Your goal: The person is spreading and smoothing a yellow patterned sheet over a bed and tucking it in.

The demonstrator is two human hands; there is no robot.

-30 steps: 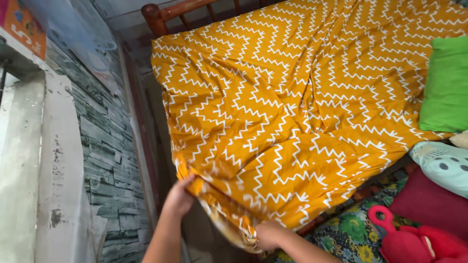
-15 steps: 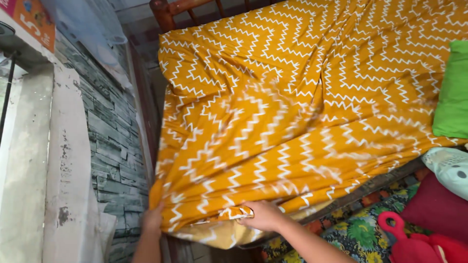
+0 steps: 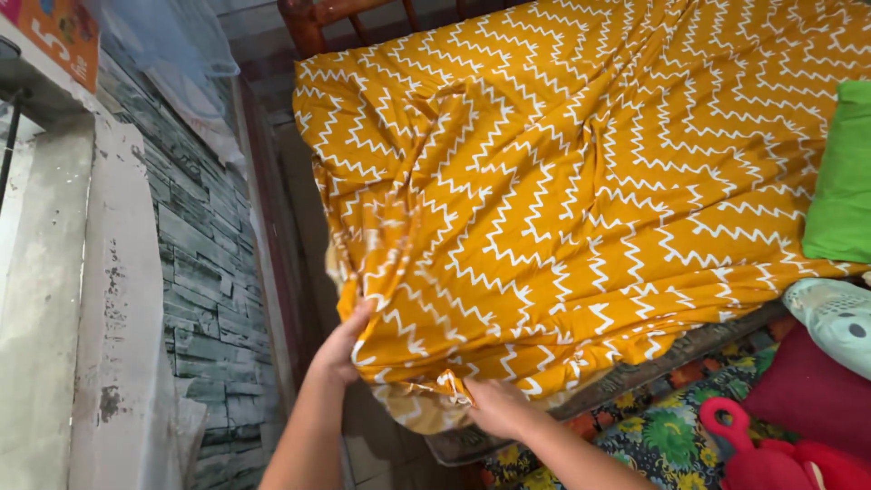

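At about 6 o'clock, nearest to the camera, the right hand [image 3: 494,406] closes its fingers [image 3: 474,392] on the bunched corner of the sheet [image 3: 544,200], an orange cloth with white zigzag lines. The pinch gathers the loose edge, so the corner hangs in folds below the bed. At about 7 o'clock the left hand [image 3: 343,347] holds the side hem of the same sheet; its fingers curl into the cloth and are partly hidden by it, so it seems to grip. Between the two hands the corner is pulled down over the mattress edge. Farther, toward 12 o'clock, the sheet lies wrinkled over the bed up to the wooden headboard [image 3: 313,20]. At 3 o'clock a green pillow [image 3: 844,172] rests on it.
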